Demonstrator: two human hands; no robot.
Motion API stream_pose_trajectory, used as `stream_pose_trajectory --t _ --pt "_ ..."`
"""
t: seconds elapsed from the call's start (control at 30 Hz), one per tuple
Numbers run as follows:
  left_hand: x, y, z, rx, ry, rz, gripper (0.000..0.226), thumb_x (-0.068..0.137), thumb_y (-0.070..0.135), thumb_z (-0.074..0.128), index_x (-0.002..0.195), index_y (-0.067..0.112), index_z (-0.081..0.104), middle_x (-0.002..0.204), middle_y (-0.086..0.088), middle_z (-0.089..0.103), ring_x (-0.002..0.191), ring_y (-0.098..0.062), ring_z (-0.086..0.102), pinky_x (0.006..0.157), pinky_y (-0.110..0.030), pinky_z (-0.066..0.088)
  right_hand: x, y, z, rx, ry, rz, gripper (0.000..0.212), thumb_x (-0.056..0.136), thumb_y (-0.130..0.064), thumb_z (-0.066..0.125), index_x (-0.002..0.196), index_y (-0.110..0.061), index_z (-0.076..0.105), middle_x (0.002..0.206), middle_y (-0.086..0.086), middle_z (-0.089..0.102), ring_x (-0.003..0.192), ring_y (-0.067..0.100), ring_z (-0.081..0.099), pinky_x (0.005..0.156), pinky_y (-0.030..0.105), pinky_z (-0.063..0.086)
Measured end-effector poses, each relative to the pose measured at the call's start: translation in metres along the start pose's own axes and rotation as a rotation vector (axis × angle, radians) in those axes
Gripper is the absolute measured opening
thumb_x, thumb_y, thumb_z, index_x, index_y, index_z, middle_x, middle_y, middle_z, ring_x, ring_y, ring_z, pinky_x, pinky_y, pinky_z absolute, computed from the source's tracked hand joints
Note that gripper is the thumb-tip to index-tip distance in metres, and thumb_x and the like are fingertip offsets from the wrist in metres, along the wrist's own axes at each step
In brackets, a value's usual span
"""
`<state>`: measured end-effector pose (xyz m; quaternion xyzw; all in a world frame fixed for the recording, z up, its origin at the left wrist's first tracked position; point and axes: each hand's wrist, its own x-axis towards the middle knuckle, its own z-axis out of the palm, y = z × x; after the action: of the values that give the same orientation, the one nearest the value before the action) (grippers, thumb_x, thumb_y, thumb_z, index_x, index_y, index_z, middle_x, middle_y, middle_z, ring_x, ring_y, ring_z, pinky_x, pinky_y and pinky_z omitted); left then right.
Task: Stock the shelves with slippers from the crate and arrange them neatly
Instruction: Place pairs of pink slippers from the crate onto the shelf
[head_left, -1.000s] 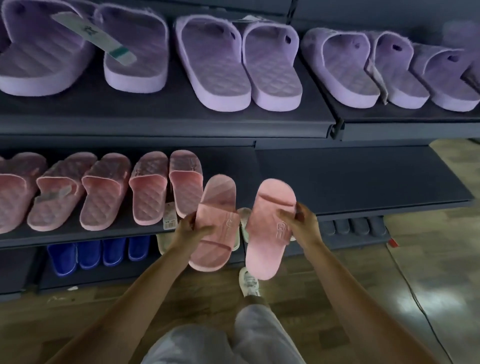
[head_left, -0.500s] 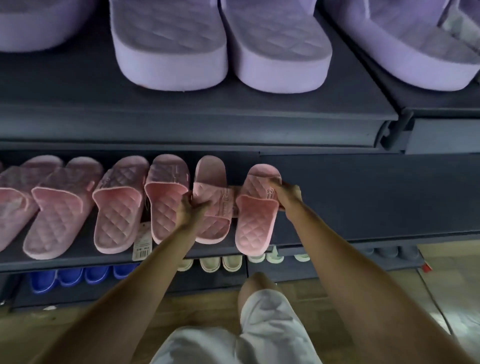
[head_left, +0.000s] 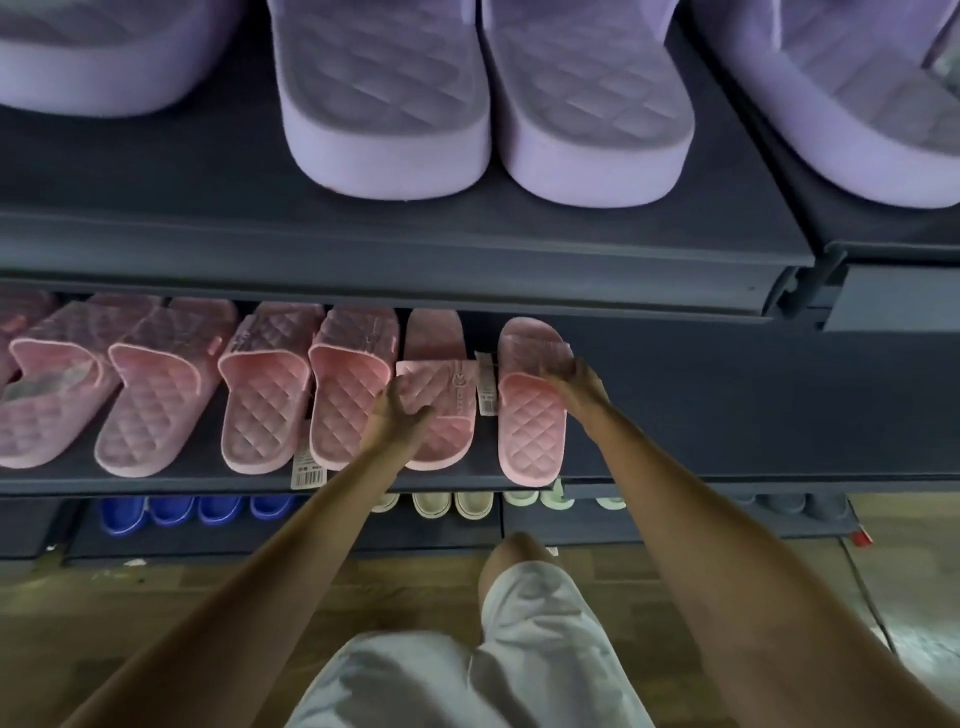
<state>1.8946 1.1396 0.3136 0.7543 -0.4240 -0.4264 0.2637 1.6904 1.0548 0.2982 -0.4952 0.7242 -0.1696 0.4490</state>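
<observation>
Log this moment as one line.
phase: placing pair | left hand: on left pink slipper | right hand: on right pink slipper | place: middle shelf, row's right end

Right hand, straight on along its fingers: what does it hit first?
The rightmost pink slipper: the right hand rests on its strap, fingers aimed left. Past that, probably the white tag; depth unclear.

No print is legible: barcode tag (head_left: 308, 470) at eight o'clock, hang tag (head_left: 487, 384) at nine o'clock of rightmost pink slipper (head_left: 531, 431).
</observation>
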Motion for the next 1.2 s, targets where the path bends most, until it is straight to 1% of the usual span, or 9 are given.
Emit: stream_pose_trajectory --t 0.03,0.1,0.2,0.3,0.4,0.47,0.7,0.9,1.2 --pt "-0.005 0.0 -0.003 0.022 -0.005 0.022 0.053 0.092 0.017 0.051 0.141 0.013 0.032 0.14 -0.007 0.042 0.089 -0.017 0.054 0.057 -0.022 0.037 -0.007 0.001 0.0 -0.036 0.001 -0.01 0.054 0.092 -0.031 0.055 0.135 -0.005 0.037 0.133 0.015 0.049 0.119 0.032 0.05 0.089 0.032 0.042" --pt "-0.019 -0.001 -0.011 0.056 -0.039 0.048 0.054 0.093 0.019 0.051 0.143 0.015 0.03 0.145 -0.007 0.035 0.09 -0.012 0.045 0.057 -0.022 0.034 -0.021 0.003 -0.002 -0.211 0.03 -0.042 0.059 0.091 -0.038 0.054 0.135 -0.003 0.036 0.131 0.019 0.05 0.115 0.035 0.052 0.085 0.036 0.045" --pt "-0.042 -0.001 -0.027 0.15 -0.061 0.127 0.054 0.094 0.019 0.051 0.144 0.014 0.03 0.148 -0.007 0.03 0.101 -0.011 0.041 0.072 -0.022 0.033 -0.05 0.0 -0.003 -0.385 0.044 -0.1 0.06 0.093 -0.038 0.05 0.141 -0.008 0.03 0.134 0.02 0.046 0.118 0.037 0.049 0.089 0.041 0.045" --pt "-0.065 -0.002 -0.049 0.248 -0.05 0.192 0.052 0.092 0.018 0.053 0.141 0.012 0.035 0.144 -0.009 0.035 0.118 -0.024 0.044 0.083 -0.029 0.036 -0.086 -0.006 -0.004 -0.496 0.002 -0.113 0.059 0.092 -0.044 0.049 0.141 -0.017 0.032 0.135 0.016 0.046 0.118 0.035 0.049 0.095 0.042 0.044" --pt "-0.091 -0.005 -0.08 0.349 -0.032 0.254 0.049 0.09 0.017 0.056 0.136 0.01 0.041 0.138 -0.012 0.042 0.119 -0.032 0.045 0.095 -0.044 0.041 -0.132 -0.017 -0.007 -0.629 -0.022 -0.136 0.058 0.092 -0.044 0.049 0.14 -0.016 0.032 0.138 0.015 0.044 0.121 0.036 0.047 0.099 0.045 0.041" --pt "-0.108 -0.007 -0.103 0.396 -0.023 0.276 0.049 0.089 0.017 0.056 0.136 0.011 0.042 0.138 -0.011 0.043 0.12 -0.031 0.045 0.097 -0.047 0.04 -0.164 -0.024 -0.009 -0.675 0.005 -0.173 0.057 0.092 -0.042 0.049 0.14 -0.015 0.034 0.139 0.013 0.043 0.123 0.035 0.045 0.1 0.044 0.039" --pt "-0.165 -0.025 -0.167 0.402 -0.024 0.361 0.043 0.089 0.017 0.059 0.13 0.01 0.051 0.131 -0.01 0.052 0.117 -0.027 0.051 0.098 -0.042 0.04 -0.26 -0.036 -0.02 -0.754 0.074 -0.304 0.052 0.093 -0.042 0.048 0.138 -0.018 0.038 0.135 0.008 0.048 0.12 0.03 0.048 0.095 0.038 0.039" --pt "-0.213 -0.034 -0.196 0.448 -0.014 0.394 0.048 0.09 0.02 0.058 0.135 0.012 0.046 0.136 -0.006 0.048 0.121 -0.023 0.046 0.096 -0.033 0.038 -0.316 -0.036 -0.027 -0.776 0.086 -0.43 0.053 0.093 -0.042 0.048 0.139 -0.018 0.036 0.135 0.007 0.05 0.121 0.026 0.048 0.099 0.037 0.037" --pt "-0.296 -0.049 -0.198 0.515 0.242 0.491 0.043 0.083 0.013 0.067 0.125 0.009 0.056 0.121 -0.008 0.06 0.11 -0.031 0.055 0.092 -0.046 0.044 -0.368 -0.025 -0.042 -0.764 0.014 -0.645 0.051 0.093 -0.04 0.05 0.138 -0.019 0.039 0.134 0.002 0.049 0.12 0.021 0.047 0.098 0.032 0.034"
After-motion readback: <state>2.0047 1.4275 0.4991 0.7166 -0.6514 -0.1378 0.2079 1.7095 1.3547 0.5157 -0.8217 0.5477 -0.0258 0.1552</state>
